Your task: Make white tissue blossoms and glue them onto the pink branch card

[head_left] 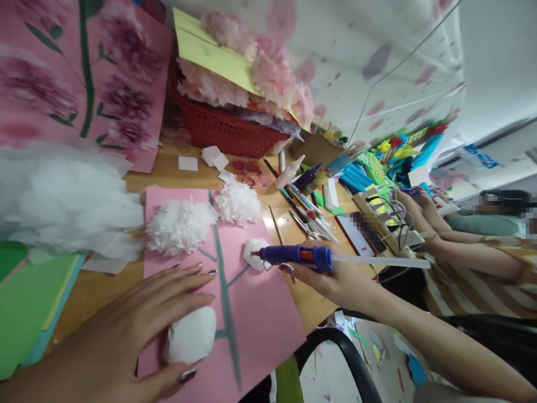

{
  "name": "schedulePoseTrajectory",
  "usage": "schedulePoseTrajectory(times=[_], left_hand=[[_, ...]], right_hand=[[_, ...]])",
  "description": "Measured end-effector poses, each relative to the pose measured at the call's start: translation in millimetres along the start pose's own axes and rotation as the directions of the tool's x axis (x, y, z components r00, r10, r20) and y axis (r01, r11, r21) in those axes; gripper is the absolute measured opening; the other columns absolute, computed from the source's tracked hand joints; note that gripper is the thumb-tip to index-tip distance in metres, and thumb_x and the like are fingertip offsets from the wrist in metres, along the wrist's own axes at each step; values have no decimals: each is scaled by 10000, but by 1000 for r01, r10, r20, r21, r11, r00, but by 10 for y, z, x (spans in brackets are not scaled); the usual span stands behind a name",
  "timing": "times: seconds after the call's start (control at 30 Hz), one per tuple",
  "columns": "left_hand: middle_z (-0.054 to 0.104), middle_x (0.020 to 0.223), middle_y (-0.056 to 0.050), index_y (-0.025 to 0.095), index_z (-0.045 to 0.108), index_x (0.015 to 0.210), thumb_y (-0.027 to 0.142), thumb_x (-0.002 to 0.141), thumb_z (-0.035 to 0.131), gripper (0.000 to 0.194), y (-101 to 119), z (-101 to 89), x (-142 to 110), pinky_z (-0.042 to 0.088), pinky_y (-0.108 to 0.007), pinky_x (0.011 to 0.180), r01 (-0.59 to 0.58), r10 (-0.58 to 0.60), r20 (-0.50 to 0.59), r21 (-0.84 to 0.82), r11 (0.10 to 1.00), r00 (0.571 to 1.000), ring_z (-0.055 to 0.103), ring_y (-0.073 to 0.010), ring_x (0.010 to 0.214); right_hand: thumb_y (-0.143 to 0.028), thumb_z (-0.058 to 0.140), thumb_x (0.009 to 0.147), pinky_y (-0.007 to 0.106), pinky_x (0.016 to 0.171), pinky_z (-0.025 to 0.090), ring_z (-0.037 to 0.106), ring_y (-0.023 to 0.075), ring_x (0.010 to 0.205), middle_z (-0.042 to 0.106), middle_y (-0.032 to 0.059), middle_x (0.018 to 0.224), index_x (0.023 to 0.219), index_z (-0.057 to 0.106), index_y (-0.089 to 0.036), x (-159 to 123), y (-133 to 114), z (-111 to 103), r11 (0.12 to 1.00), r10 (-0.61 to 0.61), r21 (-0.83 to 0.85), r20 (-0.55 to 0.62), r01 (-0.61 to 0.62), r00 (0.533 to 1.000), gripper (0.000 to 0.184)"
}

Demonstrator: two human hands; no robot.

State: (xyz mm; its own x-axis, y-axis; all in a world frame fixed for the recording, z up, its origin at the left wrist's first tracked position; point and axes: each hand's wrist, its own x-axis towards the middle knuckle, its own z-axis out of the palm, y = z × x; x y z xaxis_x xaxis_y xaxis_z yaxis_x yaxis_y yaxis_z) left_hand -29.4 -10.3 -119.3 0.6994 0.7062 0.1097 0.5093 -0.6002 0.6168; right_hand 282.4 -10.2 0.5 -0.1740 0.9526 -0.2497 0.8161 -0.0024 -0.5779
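Note:
In my right hand (327, 280) is a blue hot glue gun (297, 256) with a long clear glue stick out of its back. Its nozzle meets, or is just in front of, a small white rounded piece (254, 246) on pink paper (268, 313). My left hand (159, 302) lies over the paper with fingers stretched out. Between its thumb and index finger sits a second white rounded piece (193, 334); I cannot tell how firmly they touch it. Two fluffy white paper flowers (182, 224) lie at the top of the paper, near a painted grey-green stem (225, 291).
White tissue (62, 196) is heaped at left above green sheets (37, 302). A red basket (230, 134) of pink paper flowers stands behind. Pens, scissors (302, 224), glue bottles (290, 172) and a phone (354, 234) lie at right. Another person's arms (444, 229) reach in there.

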Motion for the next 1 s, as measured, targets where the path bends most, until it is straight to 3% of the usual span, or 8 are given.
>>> schedulePoseTrajectory(times=[0.17,0.3,0.4,0.5,0.67,0.87,1.0], left_hand=[[432,1503,3,377,485,1366,458,739,681,662,2,-22,53,407,-495,1095,-30,30,11,1,1000,999,440,-319,1348],[451,1489,17,378,493,1362,428,730,694,665,11,-51,73,396,-488,1105,-36,36,-6,-33,999,999,445,-300,1348],[472,1473,23,376,511,1348,371,720,696,654,28,-53,69,392,-474,1108,-4,2,-42,-45,999,999,454,-285,1343],[464,1479,23,373,493,1363,345,709,700,687,26,-57,66,388,-472,1110,-43,42,-16,-50,998,999,453,-282,1344],[471,1475,-9,350,489,1370,361,710,702,693,22,-60,62,403,-503,1091,5,-5,1,-19,1000,1000,459,-291,1337],[451,1490,-15,368,442,1400,411,705,728,753,-14,-42,56,400,-502,1095,-25,26,18,-32,999,1000,447,-293,1346],[486,1465,-5,350,499,1363,392,700,721,701,10,-29,52,385,-490,1107,-12,9,-43,-67,998,999,464,-300,1331]], right_hand=[[-502,516,906,225,465,374,510,114,530,607,-1,629,893,730,-222,72,29,-44,997,32,-66,-78,-37,996,352],[-536,495,905,222,442,350,491,103,484,570,-6,562,832,719,-193,81,-12,-22,994,81,-63,-70,-85,994,416],[-515,501,908,223,434,345,488,104,479,570,-11,555,875,723,-194,23,-40,25,998,51,-34,-35,-52,998,391],[-463,527,908,223,464,382,524,113,534,619,-5,626,917,729,-218,-23,-38,51,1000,0,-11,-8,0,1000,317],[-430,543,907,227,521,432,592,133,622,664,9,698,858,717,-217,-10,-31,45,1000,-24,17,-34,25,999,279],[-463,617,847,226,436,364,528,122,516,593,-3,580,819,717,-194,-39,-15,121,1000,11,-20,-68,-13,998,289],[-447,619,851,228,419,340,489,111,485,582,-5,570,822,713,-192,-49,11,109,1000,6,-19,-74,-8,997,273]])
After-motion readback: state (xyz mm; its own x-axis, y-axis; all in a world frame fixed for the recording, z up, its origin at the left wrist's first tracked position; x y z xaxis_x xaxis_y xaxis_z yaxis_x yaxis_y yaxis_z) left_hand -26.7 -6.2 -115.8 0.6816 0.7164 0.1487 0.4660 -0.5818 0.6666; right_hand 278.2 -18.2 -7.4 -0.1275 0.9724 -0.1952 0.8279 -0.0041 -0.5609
